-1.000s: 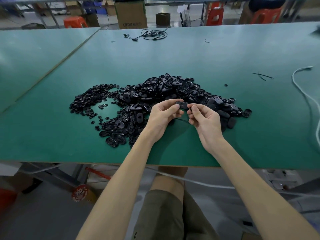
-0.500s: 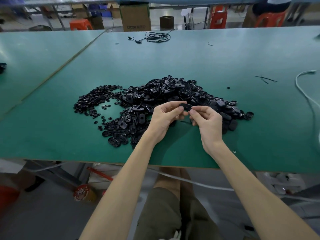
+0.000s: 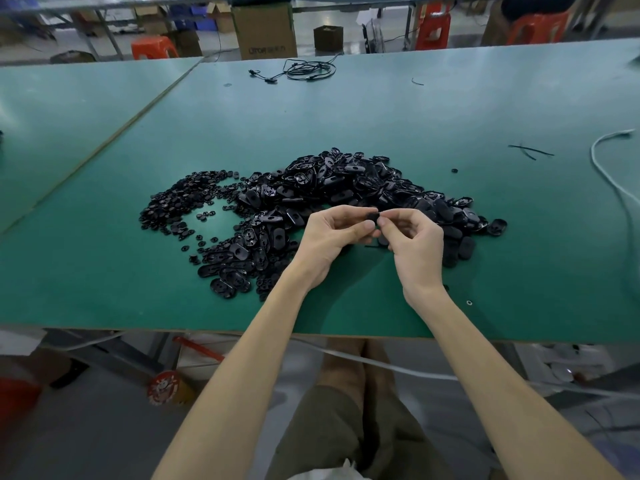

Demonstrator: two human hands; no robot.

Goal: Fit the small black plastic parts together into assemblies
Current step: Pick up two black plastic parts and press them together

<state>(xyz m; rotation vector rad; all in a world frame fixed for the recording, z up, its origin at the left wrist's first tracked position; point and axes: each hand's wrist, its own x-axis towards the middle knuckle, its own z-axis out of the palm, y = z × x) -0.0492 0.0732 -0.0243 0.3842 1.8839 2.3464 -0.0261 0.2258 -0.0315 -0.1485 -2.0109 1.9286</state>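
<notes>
A big heap of black oval plastic shells (image 3: 346, 192) lies on the green table (image 3: 346, 116), with a flatter spread of small round black pieces (image 3: 180, 206) to its left. Just in front of the heap my left hand (image 3: 329, 240) and my right hand (image 3: 415, 244) meet fingertip to fingertip. Between them they pinch one small black part (image 3: 372, 216), held a little above the table. Fingers hide most of that part.
A coiled black cable (image 3: 304, 69) lies at the far side of the table, thin black strands (image 3: 530, 152) at the right, and a white cord (image 3: 609, 174) runs along the right edge. Boxes and orange stools stand behind. The table's near edge is just below my wrists.
Both hands stay together at the heap's front. The fingers have worked closer around the small part, and my right fingertips have shifted onto it.
</notes>
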